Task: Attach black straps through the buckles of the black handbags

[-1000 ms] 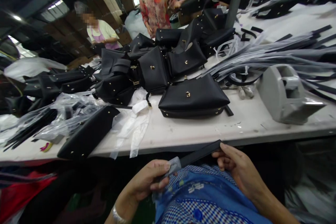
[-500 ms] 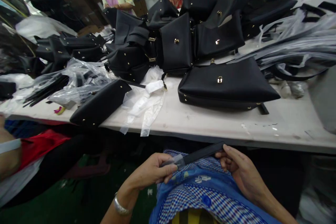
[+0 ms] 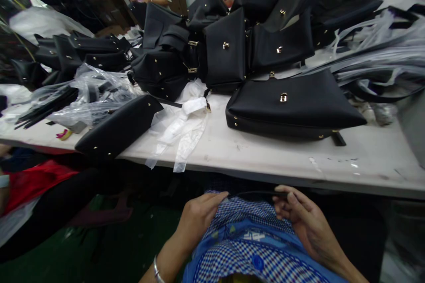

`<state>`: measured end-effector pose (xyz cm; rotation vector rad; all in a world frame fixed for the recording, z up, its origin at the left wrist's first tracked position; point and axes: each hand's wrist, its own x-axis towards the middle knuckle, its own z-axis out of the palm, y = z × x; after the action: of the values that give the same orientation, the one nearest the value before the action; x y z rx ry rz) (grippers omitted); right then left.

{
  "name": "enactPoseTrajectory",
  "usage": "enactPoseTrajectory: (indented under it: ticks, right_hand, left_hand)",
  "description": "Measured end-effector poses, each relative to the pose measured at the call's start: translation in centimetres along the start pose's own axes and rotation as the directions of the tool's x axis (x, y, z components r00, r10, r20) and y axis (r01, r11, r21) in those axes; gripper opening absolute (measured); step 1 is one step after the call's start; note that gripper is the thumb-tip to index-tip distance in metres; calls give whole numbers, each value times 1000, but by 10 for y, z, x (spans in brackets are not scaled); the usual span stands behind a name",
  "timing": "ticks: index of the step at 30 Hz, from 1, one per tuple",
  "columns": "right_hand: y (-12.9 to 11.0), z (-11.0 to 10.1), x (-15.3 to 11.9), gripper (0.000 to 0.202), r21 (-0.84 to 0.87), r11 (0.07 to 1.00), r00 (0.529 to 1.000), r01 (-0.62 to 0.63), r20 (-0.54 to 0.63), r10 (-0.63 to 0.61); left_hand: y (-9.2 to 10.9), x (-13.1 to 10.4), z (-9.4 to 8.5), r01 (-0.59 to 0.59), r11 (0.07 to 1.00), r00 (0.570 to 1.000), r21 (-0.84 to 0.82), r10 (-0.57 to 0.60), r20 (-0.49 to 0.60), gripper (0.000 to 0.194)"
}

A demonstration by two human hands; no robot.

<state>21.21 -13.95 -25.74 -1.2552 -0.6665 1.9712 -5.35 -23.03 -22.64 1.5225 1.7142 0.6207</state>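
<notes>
A thin black strap [image 3: 254,193] is stretched between my two hands above my lap, seen nearly edge-on. My left hand [image 3: 202,212] pinches its left end, and the fingertips there hide that end. At the other end, my right hand [image 3: 295,212] grips the strap between thumb and fingers. Beyond the hands, a black bag [image 3: 292,106] with a gold clasp lies on its side on the white table [image 3: 265,159]. White film strips [image 3: 191,135] hang over the table's front edge.
Several black bags [image 3: 226,53] crowd the back of the table. Another bag [image 3: 122,126] lies at the left edge, near plastic-wrapped straps [image 3: 96,93]. More wrapped straps [image 3: 375,59] lie at the right. A person in red [image 3: 40,181] sits at the left; others stand behind the table.
The strap has turned from showing its flat face to nearly edge-on. My left hand has rolled over, back upward, and the clear film by its fingers no longer shows. The view has shifted slightly.
</notes>
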Motion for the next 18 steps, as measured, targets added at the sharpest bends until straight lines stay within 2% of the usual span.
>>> enactPoseTrajectory:
  ticks: [2,5,7,11,14,18]
  right_hand:
    - [2,-5,-3,33,-38,999,999,33,-20,-34]
    - [2,-13,-9,27,-158,983,994,97,-30,-103]
    - [-2,-19,-14,29,-294,944,986,149,-24,-163]
    - [-10,-28,-25,40,-531,821,958,211,-53,-280]
    - [-10,-33,-29,45,-531,814,946,238,-63,-318]
    - [-6,-38,-28,41,-433,876,958,213,-85,-275]
  left_hand:
    - [-3,-1,8,-119,990,989,79,125,-76,41]
    - [-3,-1,19,-152,987,979,49,157,-133,42]
    - [0,-1,25,-118,992,987,-38,113,-113,40]
    - [7,-1,34,-23,975,999,-219,29,25,44]
    - [12,0,39,107,939,993,-327,-83,85,43]
    - [16,3,43,235,879,971,-415,-192,144,39]
